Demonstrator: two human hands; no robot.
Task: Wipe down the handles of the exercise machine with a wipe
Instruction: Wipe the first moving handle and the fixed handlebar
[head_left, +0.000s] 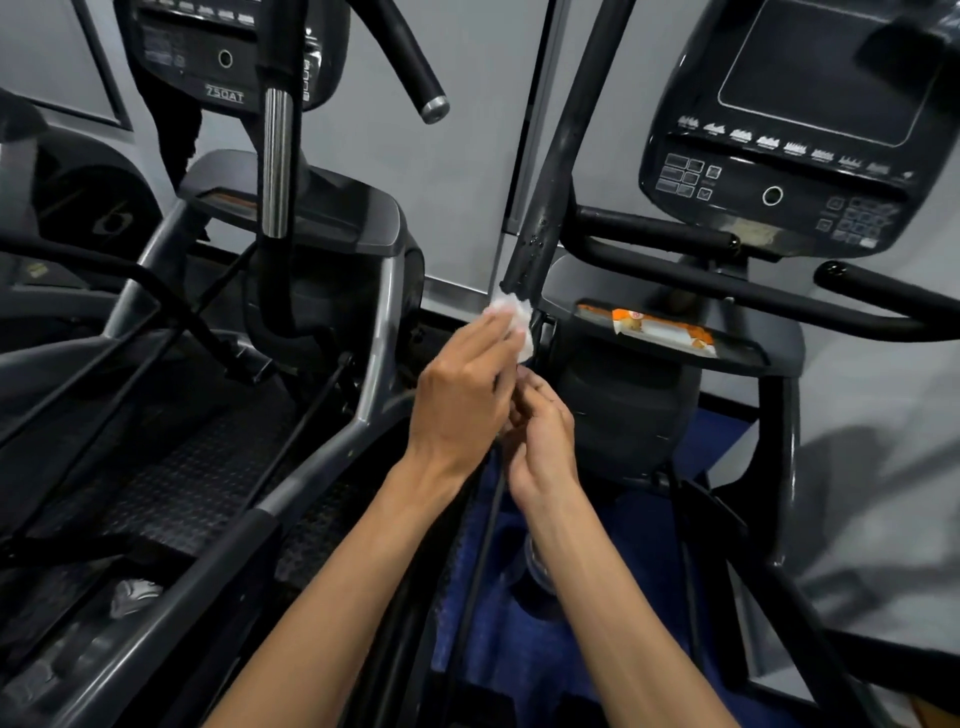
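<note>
We are pinching the wipe (511, 322) in our left hand (462, 400) at the base of the long handle (558, 156). Our right hand (540, 441) curls just below, its grip unclear. Next, probably, wiping upward along that handle.

A pale grey panelled wall (467, 156) stands behind, with a metal strip along its base. Dark blue carpeted floor (524, 639) lies below, and a second black exercise machine with a "750AT" console (218, 62) stands at left.

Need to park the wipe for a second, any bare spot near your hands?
The tray under the right console is mostly filled by an orange packet; only its right end looks bare. Around the wipe, left hand and right hand, bars crowd in.
</note>
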